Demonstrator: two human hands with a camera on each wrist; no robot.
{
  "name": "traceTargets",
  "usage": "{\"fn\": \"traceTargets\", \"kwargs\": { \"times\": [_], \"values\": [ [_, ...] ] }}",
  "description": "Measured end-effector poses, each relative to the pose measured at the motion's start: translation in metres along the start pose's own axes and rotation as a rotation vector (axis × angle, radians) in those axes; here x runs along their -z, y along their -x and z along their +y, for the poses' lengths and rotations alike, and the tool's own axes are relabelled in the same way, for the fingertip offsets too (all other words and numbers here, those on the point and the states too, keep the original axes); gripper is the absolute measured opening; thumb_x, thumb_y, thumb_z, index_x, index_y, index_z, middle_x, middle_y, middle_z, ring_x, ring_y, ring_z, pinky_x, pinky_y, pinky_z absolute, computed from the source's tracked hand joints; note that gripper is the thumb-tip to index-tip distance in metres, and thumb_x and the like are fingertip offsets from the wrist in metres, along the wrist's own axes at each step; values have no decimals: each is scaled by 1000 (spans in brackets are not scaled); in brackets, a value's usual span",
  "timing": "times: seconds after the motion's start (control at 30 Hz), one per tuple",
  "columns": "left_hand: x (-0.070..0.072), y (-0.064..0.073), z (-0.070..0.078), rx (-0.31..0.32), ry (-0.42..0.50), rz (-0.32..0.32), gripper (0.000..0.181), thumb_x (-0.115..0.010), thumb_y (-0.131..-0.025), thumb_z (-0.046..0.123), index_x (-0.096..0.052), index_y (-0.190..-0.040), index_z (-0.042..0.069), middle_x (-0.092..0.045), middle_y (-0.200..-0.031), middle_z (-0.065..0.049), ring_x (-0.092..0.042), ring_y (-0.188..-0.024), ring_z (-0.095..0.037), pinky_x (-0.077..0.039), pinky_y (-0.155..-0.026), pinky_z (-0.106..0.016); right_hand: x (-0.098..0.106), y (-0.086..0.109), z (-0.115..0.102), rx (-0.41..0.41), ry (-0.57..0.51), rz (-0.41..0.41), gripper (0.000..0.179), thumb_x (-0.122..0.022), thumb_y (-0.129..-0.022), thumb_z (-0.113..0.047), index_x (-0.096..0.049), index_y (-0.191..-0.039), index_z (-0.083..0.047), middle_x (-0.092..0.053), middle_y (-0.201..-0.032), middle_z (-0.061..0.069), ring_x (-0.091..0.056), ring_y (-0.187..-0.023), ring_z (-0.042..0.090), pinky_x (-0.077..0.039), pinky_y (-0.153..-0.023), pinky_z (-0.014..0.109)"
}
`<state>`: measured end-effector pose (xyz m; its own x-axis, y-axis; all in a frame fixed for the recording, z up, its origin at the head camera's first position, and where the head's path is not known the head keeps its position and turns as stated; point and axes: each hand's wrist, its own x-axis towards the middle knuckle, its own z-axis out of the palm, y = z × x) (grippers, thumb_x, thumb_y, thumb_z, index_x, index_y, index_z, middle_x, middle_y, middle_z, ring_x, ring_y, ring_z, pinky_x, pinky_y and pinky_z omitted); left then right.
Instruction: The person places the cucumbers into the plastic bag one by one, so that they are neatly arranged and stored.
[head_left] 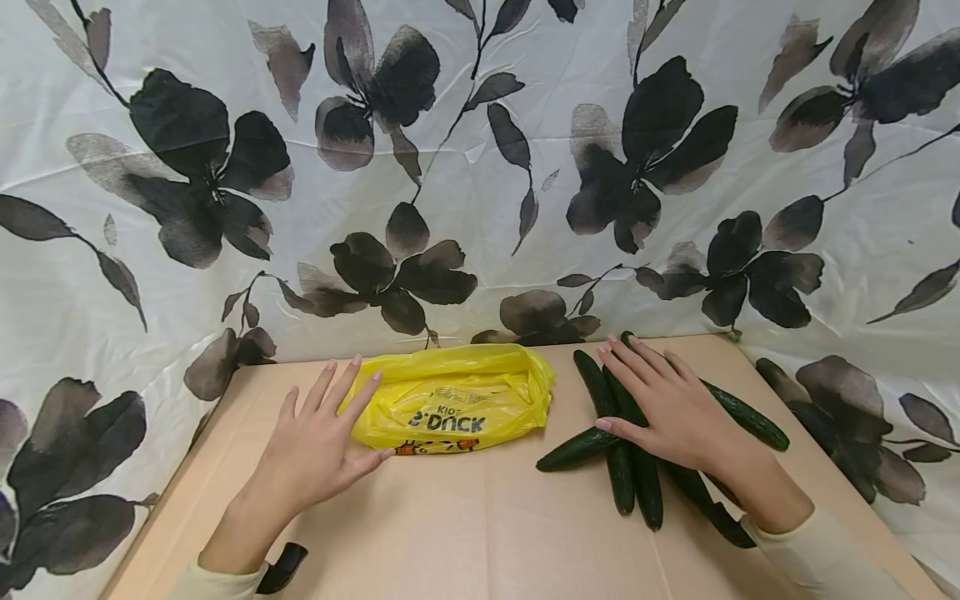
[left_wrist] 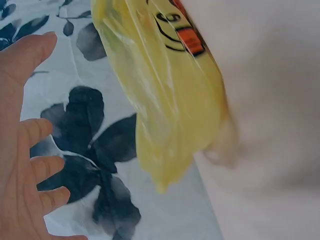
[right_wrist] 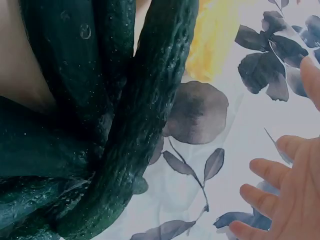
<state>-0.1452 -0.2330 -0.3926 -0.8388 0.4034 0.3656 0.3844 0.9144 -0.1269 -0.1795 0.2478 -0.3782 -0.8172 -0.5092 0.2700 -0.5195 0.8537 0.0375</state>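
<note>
"Where did you see the yellow bag (head_left: 457, 396)?"

"It lay near the far edge of the table (head_left: 487, 542), just left of the frame's lower centre, crumpled, with 'DUCK' in dark letters facing us."

"And the left hand (head_left: 311, 458)?"

"Lower left of the frame, fingers straight and spread, their tips over the bag's left end. The left wrist view showed a gap between them."

"What about the cucumbers (head_left: 647, 487)?"

"Several lay crossed over one another, lower right of the frame, dark green and bumpy. The right hand (head_left: 678, 412) was spread above them, its fingers straight too, apart from them in the right wrist view."

"Behind it all?"

"A white cloth (head_left: 480, 208) with dark flowers filled the upper frame."
</note>
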Motion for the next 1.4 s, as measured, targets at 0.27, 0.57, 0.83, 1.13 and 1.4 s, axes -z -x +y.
{"fn": "traceTargets", "kwargs": {
  "times": [0.27,0.57,0.83,1.13,1.4],
  "values": [
    [-7,1,-24,75,106,-58,90,-68,-86,62,-38,-157,18,-31,-162,-19,-38,-141,-46,-40,-96,-74,8,3,12,-16,-93,-23,88,-61,-94,-61,-26,-162,-19,-31,-165,8,-32,-149,35,-30,-114,61],
    [-18,1,-40,239,322,-133,79,-69,-94,42,-33,-159,17,-46,-145,-29,-49,-125,-53,-46,-85,-73,14,6,23,-43,-153,-71,82,-63,-97,-50,-28,-161,-13,-34,-162,14,-39,-144,40,-35,-109,63],
    [-38,0,-50,261,486,-161,72,-69,-95,40,-41,-154,10,-57,-125,-29,-54,-116,-48,-44,-93,-67,16,9,27,-48,-170,-65,81,-63,-98,-49,-28,-161,-12,-36,-161,16,-40,-143,40,-35,-110,62],
    [-52,-8,-56,311,641,-143,61,-73,-92,23,-52,-145,3,-62,-108,-16,-61,-104,-35,-49,-88,-53,15,14,30,-91,-186,-103,80,-66,-97,-45,-30,-160,-12,-35,-161,16,-40,-143,41,-36,-108,64],
    [-58,-11,-59,358,718,-182,61,-73,-92,21,-51,-145,1,-62,-109,-16,-59,-101,-31,-47,-85,-44,11,18,36,-91,-188,-89,80,-67,-96,-43,-31,-159,-11,-37,-160,16,-42,-141,41,-37,-107,65]
  ]
}}
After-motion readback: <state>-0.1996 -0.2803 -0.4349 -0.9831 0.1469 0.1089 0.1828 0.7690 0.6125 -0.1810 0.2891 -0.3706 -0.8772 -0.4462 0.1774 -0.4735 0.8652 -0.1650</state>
